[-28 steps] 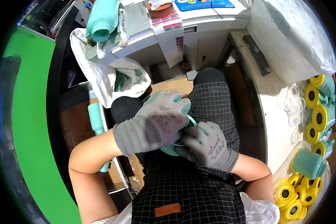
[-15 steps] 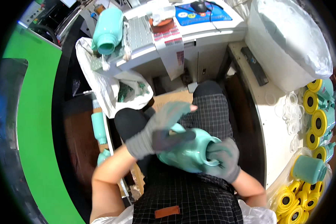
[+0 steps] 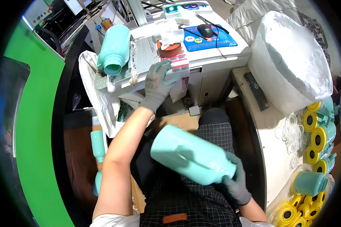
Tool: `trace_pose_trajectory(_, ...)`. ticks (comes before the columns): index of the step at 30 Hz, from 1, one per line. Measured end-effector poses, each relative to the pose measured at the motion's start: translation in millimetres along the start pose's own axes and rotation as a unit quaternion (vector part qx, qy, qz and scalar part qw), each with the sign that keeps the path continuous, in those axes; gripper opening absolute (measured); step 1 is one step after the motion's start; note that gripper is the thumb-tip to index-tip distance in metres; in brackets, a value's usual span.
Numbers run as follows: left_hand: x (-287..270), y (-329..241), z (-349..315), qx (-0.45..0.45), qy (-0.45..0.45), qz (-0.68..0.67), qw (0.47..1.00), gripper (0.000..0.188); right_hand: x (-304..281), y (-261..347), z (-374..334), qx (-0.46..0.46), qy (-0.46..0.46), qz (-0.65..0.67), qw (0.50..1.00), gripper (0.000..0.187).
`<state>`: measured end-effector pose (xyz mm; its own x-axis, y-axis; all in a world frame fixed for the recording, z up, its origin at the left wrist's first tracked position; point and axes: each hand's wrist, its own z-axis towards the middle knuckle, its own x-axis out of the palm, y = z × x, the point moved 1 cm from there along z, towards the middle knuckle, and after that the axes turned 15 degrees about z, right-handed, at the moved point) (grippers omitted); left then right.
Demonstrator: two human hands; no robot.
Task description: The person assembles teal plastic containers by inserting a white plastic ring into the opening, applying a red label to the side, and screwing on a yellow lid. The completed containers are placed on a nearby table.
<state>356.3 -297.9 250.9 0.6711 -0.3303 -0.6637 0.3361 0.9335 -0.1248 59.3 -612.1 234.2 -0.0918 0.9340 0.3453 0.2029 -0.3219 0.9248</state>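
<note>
A teal plastic jug with a side handle lies tilted over my lap. My right hand, in a grey glove, grips it by its narrower neck end at the right. My left hand, gloved too, is stretched forward to the table's front edge. Its thumb and fingers are apart, beside a hanging strip of red-and-white labels. Whether the fingertips touch the strip I cannot tell. Left of that hand, a second teal jug lies on a perforated metal plate, its mouth toward me.
The white table carries a red-brown tape roll, a blue mat and a black mouse. At right, a bench holds white rings, yellow lids and a large white bag. A white sack hangs at left.
My left hand has left the jug and moved forward to the label strip. The jug has turned, its handle now facing up, with my right hand on its neck.
</note>
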Motion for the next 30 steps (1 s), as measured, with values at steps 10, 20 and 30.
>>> trace_pose_trajectory(10, 56, 35, 27, 0.032, 0.084, 0.045, 0.995, 0.03, 30, -42, 19, 0.036, 0.147, -0.157, 0.976, 0.097)
trace_pose_trajectory(20, 53, 35, 23, 0.085, 0.064, 0.059, 0.993, 0.02, 30, -41, 21, 0.04, 0.129, -0.076, 0.988, 0.091)
trace_pose_trajectory(30, -153, -24, -83, -0.265, -0.014, -0.213, 0.94, 0.015, 38, -71, 17, -0.005, 0.068, 0.003, 0.998, 0.1)
